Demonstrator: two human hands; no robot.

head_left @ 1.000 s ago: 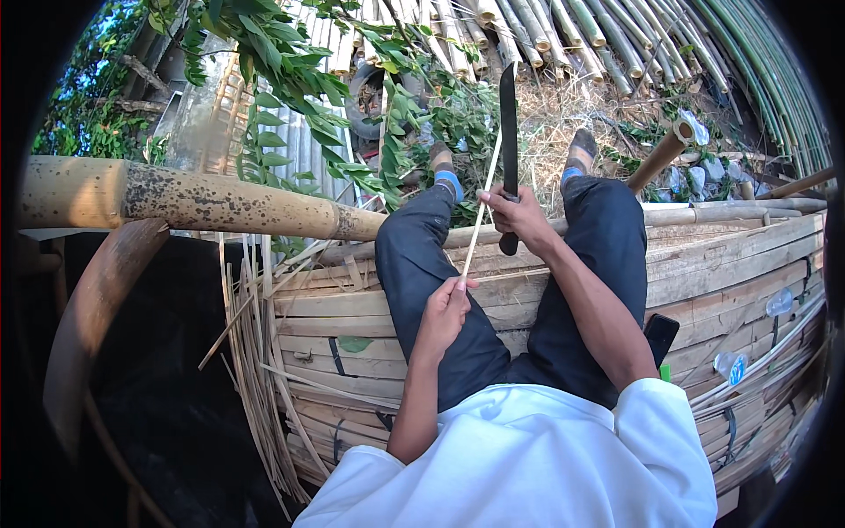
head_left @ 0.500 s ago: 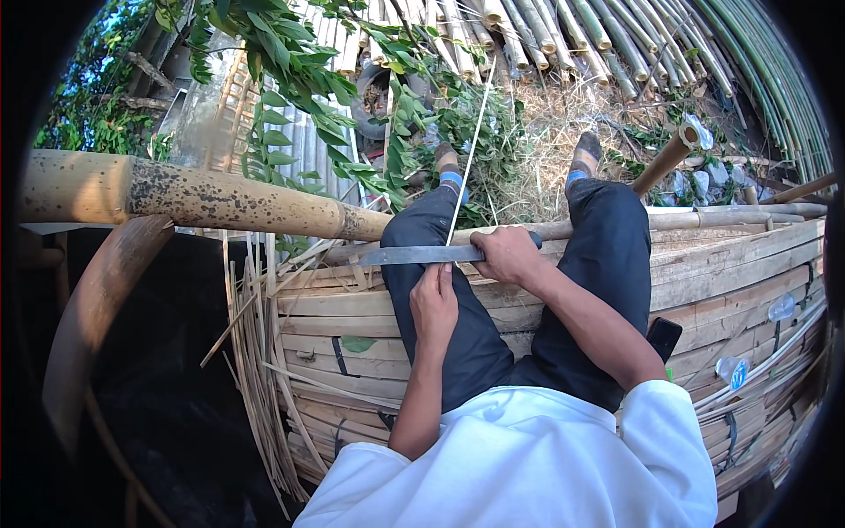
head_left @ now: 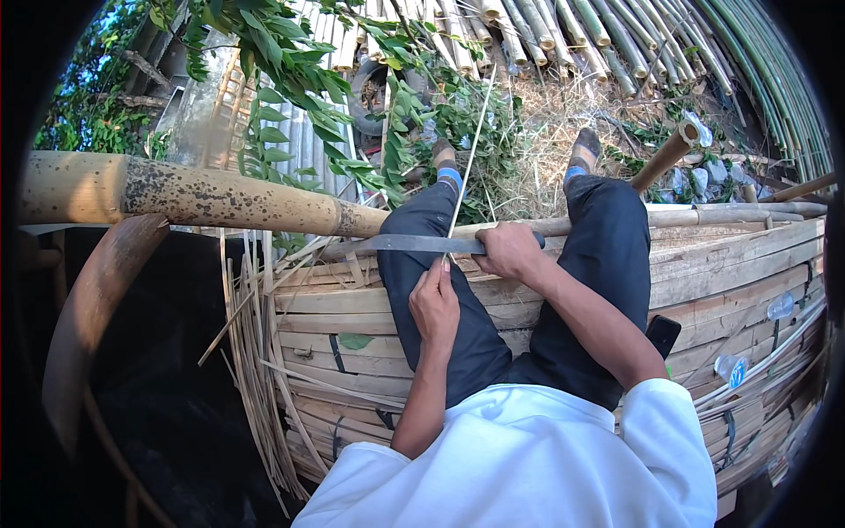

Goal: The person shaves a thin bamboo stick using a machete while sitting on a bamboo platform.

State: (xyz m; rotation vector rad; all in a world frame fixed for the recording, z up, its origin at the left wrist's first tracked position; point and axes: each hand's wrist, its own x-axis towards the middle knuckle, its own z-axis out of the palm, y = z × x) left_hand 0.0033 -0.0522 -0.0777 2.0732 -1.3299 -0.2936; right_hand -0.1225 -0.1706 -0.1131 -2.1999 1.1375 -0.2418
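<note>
I sit on a stack of flat bamboo slats (head_left: 334, 330) with my legs stretched forward. My right hand (head_left: 509, 251) grips the handle of a long knife (head_left: 400, 244), whose blade lies level and points left across my left thigh. My left hand (head_left: 435, 306) pinches the near end of a thin pale bamboo strip (head_left: 469, 154), just below the blade. The strip runs up and away from me, crossing the blade's edge and ending over the green leaves.
A thick bamboo pole (head_left: 189, 195) lies across on the left. Loose thin strips (head_left: 255, 370) hang off the stack's left side. Leafy branches (head_left: 290, 70), a tyre, cut bamboo poles (head_left: 563, 26) and dry grass lie ahead. A dark phone (head_left: 662, 334) rests by my right hip.
The knife swung from upright to level across my lap, blade pointing left. The strip now stands against its edge, and my left hand has moved up close under the blade.
</note>
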